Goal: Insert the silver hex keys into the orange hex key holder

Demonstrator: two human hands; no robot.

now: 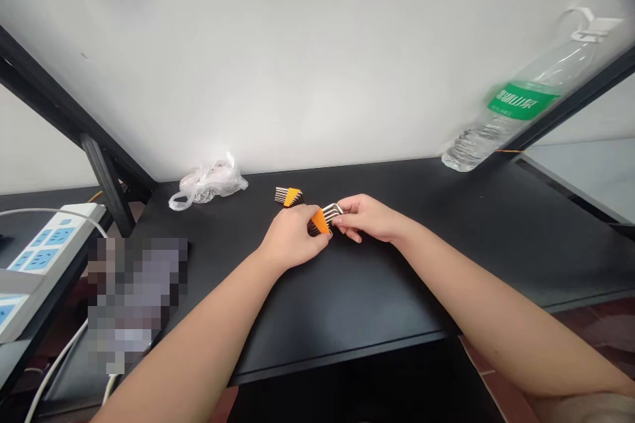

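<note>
The held hex key set [321, 221], silver L-shaped keys in an orange holder, is between the two hands, above the black table [357, 317]. The left hand [295, 234] is closed around its holder, thumb on the near side and fingers over the far side. The right hand [370, 217] has its thumb and forefinger pinched on the bent ends of the keys, its other fingers loosely curled; how many keys lie in that pinch I cannot tell.

Just beyond the held hex key set and a little to its left, a second hex key set [292, 196], also with an orange holder, lies on the table near the left hand's knuckles. Farther to the left of the held hex key set and beyond it is a crumpled clear plastic bag [211, 182], close to the white wall [307, 66]. Well to its right and beyond it is a clear plastic bottle [526, 102] with a green label and a white handle at the neck. Left of the held hex key set and nearer the person lies a pixelated object [149, 297]; farther left again is a white power strip [54, 241] with blue socket panels
</note>
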